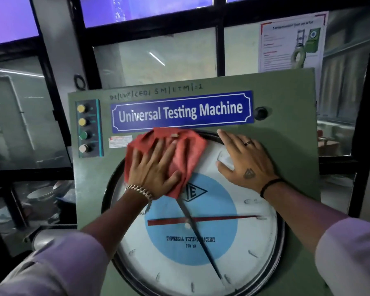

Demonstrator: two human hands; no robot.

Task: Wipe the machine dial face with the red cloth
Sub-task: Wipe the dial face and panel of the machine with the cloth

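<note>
Red cloth point(181, 150), crumpled and faded, is pressed flat at approx. 11 o'clock on the dial face point(201, 242) by the left hand point(156, 169), fingers spread. Right hand point(244, 161) is laid open at 1 o'clock on the rim.

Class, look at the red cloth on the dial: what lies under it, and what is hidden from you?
The red cloth lies on the upper left of the dial face, pressed flat by the left hand. Under it, the rim and scale marks there are covered and cannot be read.
</note>
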